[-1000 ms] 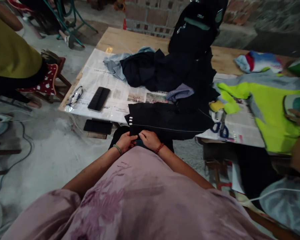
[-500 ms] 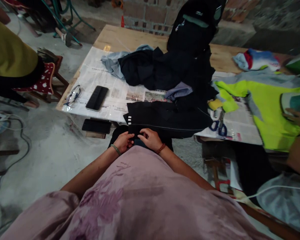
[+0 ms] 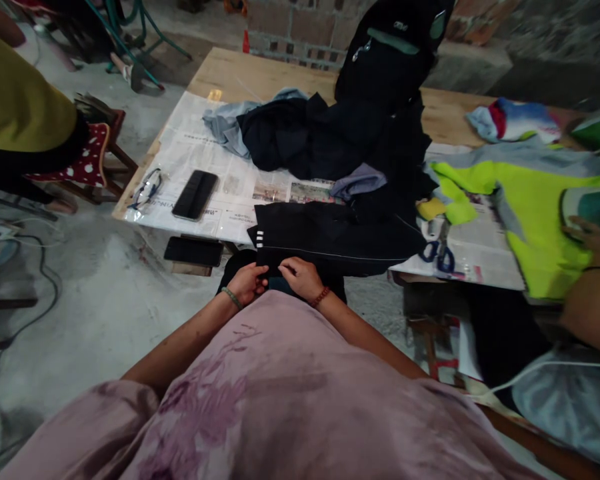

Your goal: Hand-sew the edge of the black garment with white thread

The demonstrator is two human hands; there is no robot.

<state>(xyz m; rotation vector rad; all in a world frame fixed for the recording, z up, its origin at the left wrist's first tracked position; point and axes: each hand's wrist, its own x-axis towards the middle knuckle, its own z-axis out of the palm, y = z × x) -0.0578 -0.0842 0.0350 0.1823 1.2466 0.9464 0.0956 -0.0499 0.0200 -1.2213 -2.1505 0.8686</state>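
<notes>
A black garment (image 3: pixel 330 233) lies along the table's front edge, with a thin white line down its length and short white stripes at its left end. My left hand (image 3: pixel 248 284) is closed on the lower left corner of this garment, thumb and fingers pinching the cloth. Just to the right, my right hand (image 3: pixel 303 277) hovers at the garment's lower edge, thumb and fingertips pinched together. Whatever sits in that pinch is too small to make out.
On the newspaper-covered table (image 3: pixel 180 143) are a phone (image 3: pixel 195 195), glasses (image 3: pixel 147 189), scissors (image 3: pixel 440 253) and piled dark clothes (image 3: pixel 310 137). A backpack (image 3: pixel 387 60) stands behind. At right, another person's hand (image 3: pixel 597 237) holds an iron (image 3: pixel 593 203) over a yellow-grey garment (image 3: pixel 540 207).
My right thumb and fingers have come together from a slightly wider gap, and that hand has shifted a little. My left hand keeps its hold on the black garment.
</notes>
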